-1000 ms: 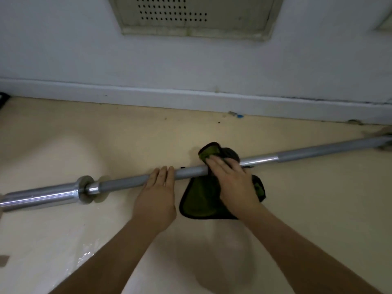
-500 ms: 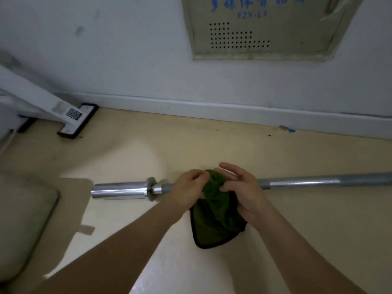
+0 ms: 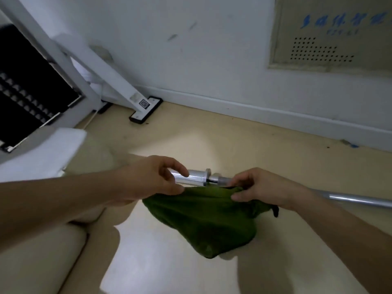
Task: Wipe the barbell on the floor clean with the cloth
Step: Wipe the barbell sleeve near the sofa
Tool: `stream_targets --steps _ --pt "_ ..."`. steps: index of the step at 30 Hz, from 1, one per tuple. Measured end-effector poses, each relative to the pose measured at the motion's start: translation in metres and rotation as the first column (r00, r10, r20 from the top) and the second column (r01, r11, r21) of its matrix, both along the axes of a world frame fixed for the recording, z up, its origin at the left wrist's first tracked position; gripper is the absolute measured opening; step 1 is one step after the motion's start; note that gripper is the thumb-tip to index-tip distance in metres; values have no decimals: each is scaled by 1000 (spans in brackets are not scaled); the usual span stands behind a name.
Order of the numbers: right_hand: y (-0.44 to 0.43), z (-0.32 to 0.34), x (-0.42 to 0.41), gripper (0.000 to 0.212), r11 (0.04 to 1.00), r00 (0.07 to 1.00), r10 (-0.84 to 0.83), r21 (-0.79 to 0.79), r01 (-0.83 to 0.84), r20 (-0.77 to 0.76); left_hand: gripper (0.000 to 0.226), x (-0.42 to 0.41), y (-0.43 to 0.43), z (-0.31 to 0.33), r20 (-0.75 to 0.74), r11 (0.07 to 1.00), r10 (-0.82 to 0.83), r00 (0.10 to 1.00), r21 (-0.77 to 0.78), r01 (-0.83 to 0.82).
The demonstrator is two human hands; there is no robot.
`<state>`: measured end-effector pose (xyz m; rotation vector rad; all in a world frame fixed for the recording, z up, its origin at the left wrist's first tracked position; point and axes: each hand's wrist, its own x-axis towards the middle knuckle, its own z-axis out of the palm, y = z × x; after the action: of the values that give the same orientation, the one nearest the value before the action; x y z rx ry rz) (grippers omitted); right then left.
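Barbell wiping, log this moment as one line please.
phase: spreading cloth | left hand: pinching cloth edge | right hand: pinching other edge | cloth: beside barbell sleeve

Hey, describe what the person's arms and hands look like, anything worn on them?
Both forearms are bare as far as the frame shows: no sleeves in view. The left hand and right hand wear no gloves, and no rings, watch or wristbands show. The picture is somewhat blurred, so fine marks cannot be told.

Left hand and right hand each hold a pinching grip.
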<state>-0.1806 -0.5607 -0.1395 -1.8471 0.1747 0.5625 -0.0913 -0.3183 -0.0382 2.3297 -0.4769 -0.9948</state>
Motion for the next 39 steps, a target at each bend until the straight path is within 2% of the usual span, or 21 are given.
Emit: stream_targets --steps 4,6,7,8,10,12,14,15,16,17,18,19,21,23,25,27,29,31,32,35,39 --pt "32 40 13 18 956 979 180 -249 -152 92 13 -10 45 -10 163 956 -173 971 265 126" --pt "49 56 19 20 911 962 255 -360 -204 100 6 -3 66 -23 286 968 -148 947 239 79" --pt "55 61 22 19 887 956 276 -410 -214 98 10 3 74 -29 312 991 -7 950 129 -35" --pt "62 63 25 19 863 953 288 -458 -214 97 12 10 81 -34 291 981 193 937 -41 -189" --pt "74 63 33 18 810 954 271 -566 -154 128 15 19 87 -47 85 788 560 824 -364 -497" --pt "86 61 43 10 744 955 213 -668 -21 208 17 18 85 -61 -136 562 721 679 -458 -689" --pt "99 58 53 7 716 967 145 -697 43 209 18 16 87 -82 -259 496 729 633 -437 -750" --pt "107 56 59 9 732 982 91 -680 45 163 19 15 89 -93 -256 544 703 663 -406 -734" --pt "118 52 65 13 770 995 20 -636 50 103 22 13 92 -106 -182 682 619 764 -357 -638" --pt "129 45 71 19 825 996 -69 -558 86 52 23 9 95 -113 -30 875 420 907 -252 -413" --pt "141 38 76 22 876 986 -166 -457 153 13 25 6 97 -117 149 971 212 966 -141 -191" --pt "152 27 79 21 905 965 -261 -351 239 -16 28 3 96 -121 311 989 110 944 -133 -72" --pt "172 8 79 10 900 902 -421 -164 404 -92 30 -9 90 -115 348 940 141 927 -341 -16" --pt "181 -7 74 7 834 819 -537 18 551 -204 41 -16 81 -115 153 888 185 971 -449 -98" --pt "182 -17 65 13 625 666 -657 240 743 -354 42 -18 79 -124 178 910 169 969 -406 -85" --pt "180 -28 51 22 419 537 -749 351 837 -387 37 -8 83 -129 173 904 218 960 -406 -133" --pt "180 -39 35 21 488 557 -798 296 821 -230 39 4 88 -128 -38 867 186 982 -464 -182" --pt "180 -46 26 19 634 686 -717 290 717 -125 40 18 87 -121 -266 788 137 954 -555 -268" --pt "180 -50 25 26 669 736 -659 327 668 -157 38 26 81 -119 -324 759 131 937 -576 -305" --pt "184 -63 36 21 661 739 -650 347 666 -178 31 58 54 -132 -198 770 278 940 -539 -341" --pt "183 -81 62 20 439 491 -843 248 864 -218 29 99 17 -165 84 853 346 934 -443 -277"
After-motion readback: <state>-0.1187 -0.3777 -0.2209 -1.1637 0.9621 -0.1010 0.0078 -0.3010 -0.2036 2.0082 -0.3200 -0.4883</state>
